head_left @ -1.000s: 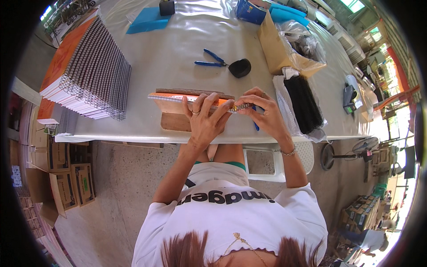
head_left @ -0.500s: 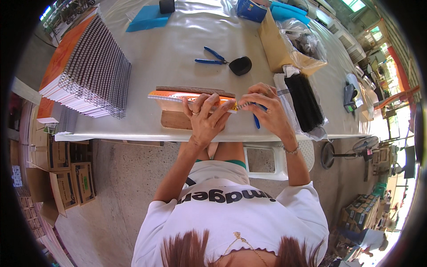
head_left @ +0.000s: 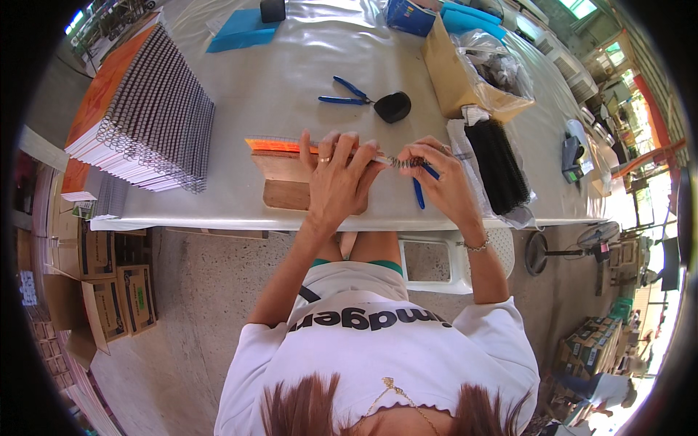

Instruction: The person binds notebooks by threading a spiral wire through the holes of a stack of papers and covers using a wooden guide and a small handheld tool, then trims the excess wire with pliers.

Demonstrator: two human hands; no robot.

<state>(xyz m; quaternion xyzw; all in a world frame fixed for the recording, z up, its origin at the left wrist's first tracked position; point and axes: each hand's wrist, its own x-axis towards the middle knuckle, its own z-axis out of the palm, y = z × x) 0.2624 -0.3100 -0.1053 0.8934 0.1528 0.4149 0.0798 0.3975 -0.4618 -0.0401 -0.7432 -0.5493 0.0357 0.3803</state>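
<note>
My left hand [head_left: 336,171] presses an orange-covered booklet [head_left: 273,145] along the upper edge of a wooden block [head_left: 285,192], its fingers bent over the booklet. At the booklet's right end a dark spiral coil [head_left: 400,163] sticks out, apparently at its bound edge. My right hand [head_left: 440,171] pinches the coil's free end between thumb and fingertips. Blue-handled pliers [head_left: 419,195] are tucked in the same hand, handles showing below the fingers and their jaws hidden. How far the coil runs along the booklet is covered by my left fingers.
A tall stack of spiral-bound books [head_left: 156,109] stands at the left. Blue-handled cutters [head_left: 343,100] lie beyond my hands, against a black rounded object [head_left: 392,107]. To the right are a bundle of black coils [head_left: 499,167] on white cloth and a cardboard box [head_left: 454,76] holding plastic.
The booklet has tipped away from me, so its orange cover now lies along the block's far edge. My left hand has shifted with it; my right hand stays at the coil.
</note>
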